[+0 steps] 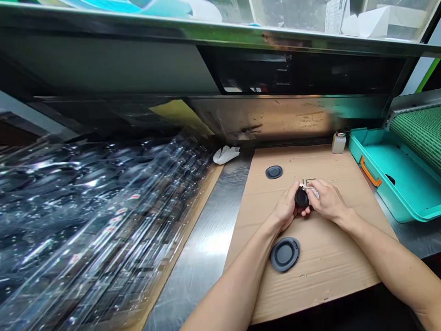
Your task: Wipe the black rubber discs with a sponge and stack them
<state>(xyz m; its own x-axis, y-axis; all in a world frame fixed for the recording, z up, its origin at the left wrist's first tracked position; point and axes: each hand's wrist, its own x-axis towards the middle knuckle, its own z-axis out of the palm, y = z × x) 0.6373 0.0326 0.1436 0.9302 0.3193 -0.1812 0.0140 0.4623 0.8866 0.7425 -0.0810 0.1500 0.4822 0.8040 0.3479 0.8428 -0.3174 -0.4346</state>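
Observation:
Over the cardboard sheet [265, 207], my left hand [286, 207] is closed round a small black round part [302, 197]. My right hand [325, 200] pinches a bunched white cloth [313, 190] against the upper edge of that part. Nearer to me lies a dark oval dish-shaped part [285, 254] with a raised rim and a small tab, beside my left forearm. A similar smaller dark oval part [274, 172] rests farther off on the cardboard, beyond my left hand. Fingers cover much of the held part.
Stacked clear plastic trays [131, 220] with dark parts fill the left side. A crumpled white cloth [225, 155] lies by them. A small white bottle [339, 141] stands at the cardboard's far right corner. A teal bin [396, 197] with an orange handle is on the right.

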